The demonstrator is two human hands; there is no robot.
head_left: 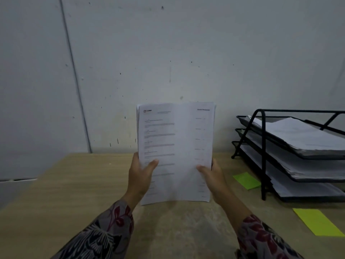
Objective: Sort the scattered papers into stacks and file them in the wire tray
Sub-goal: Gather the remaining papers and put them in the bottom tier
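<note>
A stack of white printed papers (pixel 179 143) stands upright above the wooden table (pixel 78 186), its bottom edge close to the tabletop. My left hand (pixel 141 174) grips the stack's left edge, thumb on the front sheet. My right hand (pixel 211 174) grips the right edge the same way. The black three-tier wire tray (pixel 263 152) stands at the right, apart from the stack, and each tier holds white papers (pixel 298 133).
A green sticky note (pixel 246 180) lies beside the tray's front left leg. A larger yellow-green note (pixel 318 222) lies in front of the tray. A grey wall rises directly behind the table.
</note>
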